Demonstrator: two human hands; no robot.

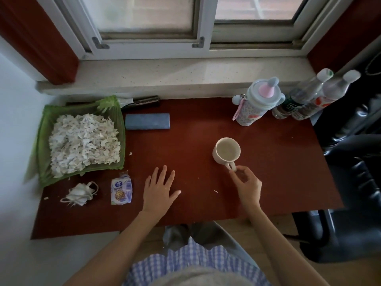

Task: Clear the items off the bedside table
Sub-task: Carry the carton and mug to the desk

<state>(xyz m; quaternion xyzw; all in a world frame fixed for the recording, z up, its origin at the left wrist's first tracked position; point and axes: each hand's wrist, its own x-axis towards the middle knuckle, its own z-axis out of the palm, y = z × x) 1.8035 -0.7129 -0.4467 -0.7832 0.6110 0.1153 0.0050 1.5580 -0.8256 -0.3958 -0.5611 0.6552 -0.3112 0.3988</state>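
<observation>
Here, the right hand [246, 185] pinches the handle of a cream mug [226, 151] standing on the red bedside table [268, 172], while the left hand [159, 187] rests flat, fingers spread. Clearing looks barely begun: a crumpled mask [80, 194], snack packet [121, 189], green tray of paper scraps [82, 139], blue case [147, 121] and 3 bottles [296, 100] remain.

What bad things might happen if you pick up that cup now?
The right hand only pinches the handle of the cream ceramic mug, so the mug could tip or slip; whether it holds liquid is unclear. The green woven tray is heaped with white paper shreds, and some already lie on the red-brown table, so moving the tray may scatter more.
</observation>
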